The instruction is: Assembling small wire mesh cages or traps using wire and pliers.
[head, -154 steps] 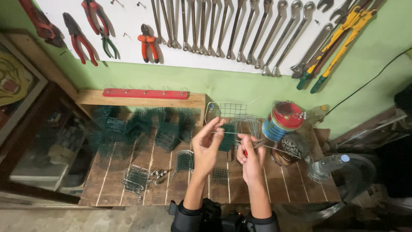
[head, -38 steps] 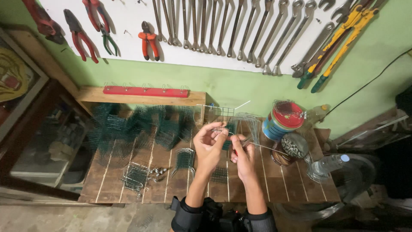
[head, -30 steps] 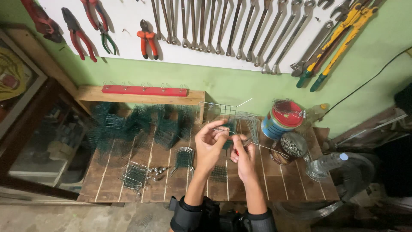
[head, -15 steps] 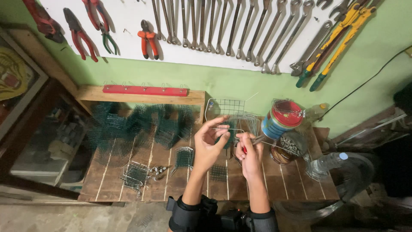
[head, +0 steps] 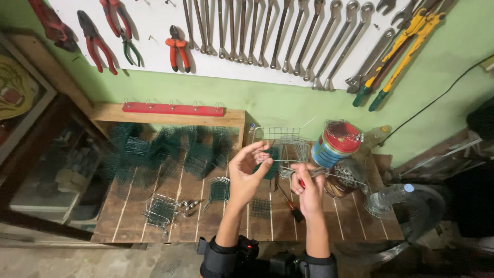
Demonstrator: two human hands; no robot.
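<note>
Thin wire strand (head: pixel 280 161) held level above the table (head: pixel 154 237), just in front of the wire-mesh basket (head: pixel 288 141). Left hand (head: pixel 247 172) pinches its end with fingertips, other fingers spread; right hand (head: pixel 309 188) is curled tight round red-handled pliers (head: pixel 309 175) gripping the other end. To do it well I'd keep the strand taut, bite close to the bend point, and keep elbows off the green mesh pieces (head: pixel 164 152) and the tin (head: pixel 334 144).
</note>
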